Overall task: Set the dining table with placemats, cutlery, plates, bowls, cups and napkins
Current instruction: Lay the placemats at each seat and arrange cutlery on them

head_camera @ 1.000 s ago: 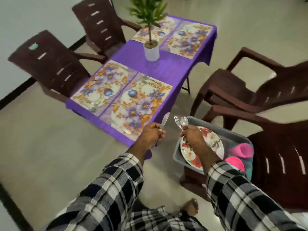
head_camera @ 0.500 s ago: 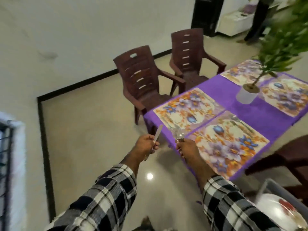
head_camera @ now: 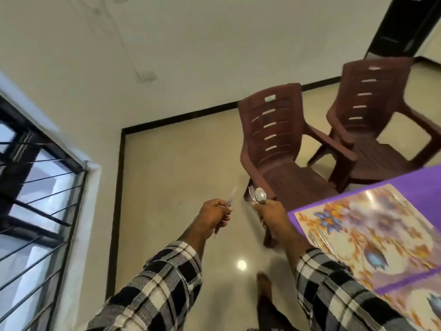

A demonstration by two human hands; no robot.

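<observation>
Beside me on the purple table (head_camera: 405, 185) a placemat (head_camera: 372, 237) lies bare; plates, bowls, cups and napkins look undone. Left hand (head_camera: 213, 217) grips a knife (head_camera: 232, 197), right hand (head_camera: 272, 215) clutches fork (head_camera: 251, 193) and spoon (head_camera: 260, 195).

Two brown plastic chairs (head_camera: 274, 149) (head_camera: 372, 111) are standing side by side on the glossy floor (head_camera: 179, 175); a barred window (head_camera: 31, 199) is showing at left.
</observation>
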